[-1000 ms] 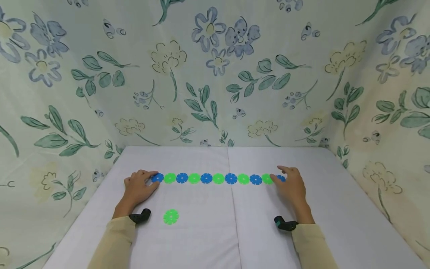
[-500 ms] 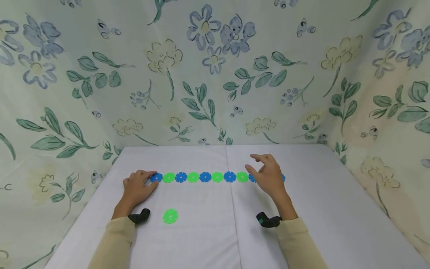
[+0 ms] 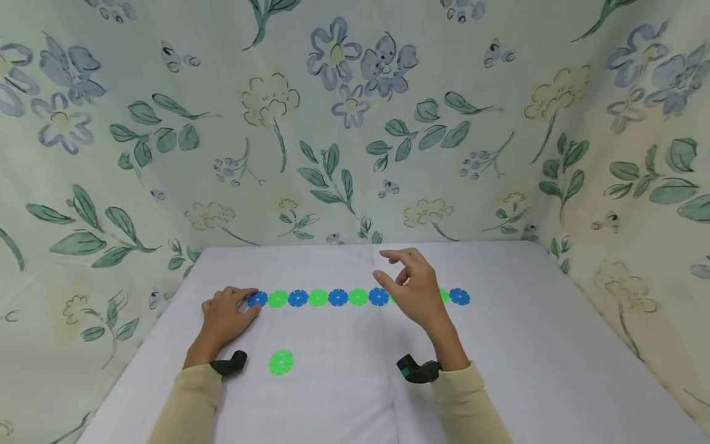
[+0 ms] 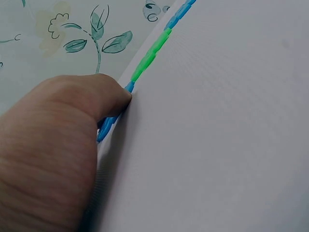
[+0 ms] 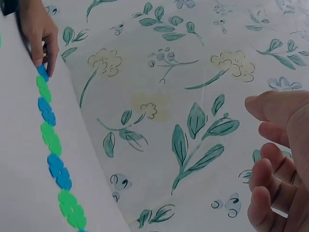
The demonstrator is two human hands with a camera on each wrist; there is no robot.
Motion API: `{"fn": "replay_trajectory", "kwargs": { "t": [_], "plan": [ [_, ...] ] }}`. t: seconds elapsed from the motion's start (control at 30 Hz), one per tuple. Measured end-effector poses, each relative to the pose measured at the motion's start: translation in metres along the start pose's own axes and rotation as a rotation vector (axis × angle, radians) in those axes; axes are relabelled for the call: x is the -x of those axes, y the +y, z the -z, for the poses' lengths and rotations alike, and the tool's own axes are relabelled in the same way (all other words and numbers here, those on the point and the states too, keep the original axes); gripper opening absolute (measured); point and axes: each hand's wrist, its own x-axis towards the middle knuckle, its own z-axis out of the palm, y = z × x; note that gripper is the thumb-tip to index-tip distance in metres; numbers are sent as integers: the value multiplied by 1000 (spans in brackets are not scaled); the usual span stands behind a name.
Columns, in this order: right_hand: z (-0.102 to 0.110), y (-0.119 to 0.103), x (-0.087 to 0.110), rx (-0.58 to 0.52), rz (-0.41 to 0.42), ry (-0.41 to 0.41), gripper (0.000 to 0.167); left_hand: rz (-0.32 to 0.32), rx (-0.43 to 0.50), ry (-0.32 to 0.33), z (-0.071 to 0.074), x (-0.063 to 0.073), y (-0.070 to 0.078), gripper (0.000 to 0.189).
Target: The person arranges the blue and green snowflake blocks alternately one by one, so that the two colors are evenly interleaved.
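A straight row of alternating blue and green notched plastic discs [image 3: 338, 297] lies across the white table. At its left end, my left hand [image 3: 224, 317] pinches a blue disc [image 3: 257, 299] between thumb and fingers; in the left wrist view the thumb covers part of that disc [image 4: 105, 129]. My right hand [image 3: 412, 290] hovers over the right half of the row, fingers loosely bent and thumb apart, holding nothing. It hides some discs from the head view. The right end of the row is a blue disc [image 3: 459, 296]. Nearer to me lies one loose green disc [image 3: 281, 362].
The white cloth on the table [image 3: 532, 345] has a seam running front to back near the middle. Floral curtains [image 3: 355, 142] rise behind the table and on both sides. A black wrist camera [image 3: 417, 369] sits on each wrist.
My right hand has left the right end of the row and moved left above it, uncovering the end blue disc. My left hand has stayed on the left end disc.
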Motion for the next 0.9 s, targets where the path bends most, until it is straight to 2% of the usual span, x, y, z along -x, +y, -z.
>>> {"fn": "replay_trajectory", "kwargs": {
  "t": [0.17, 0.33, 0.6, 0.9],
  "plan": [
    [-17, -21, -1, -79, 5, -26, 40, 8, 1, 10, 3, 5, -6, 49],
    [-34, -34, 1, -148, 10, -61, 37, 0, 11, 2, -1, 1, -5, 50],
    [-67, -47, 10, -229, -19, -218, 36, -7, 15, 10, -1, -6, -2, 49],
    [-103, -42, 24, -134, 13, -337, 37, -12, 8, 16, -5, -3, -4, 49]
  ]
}}
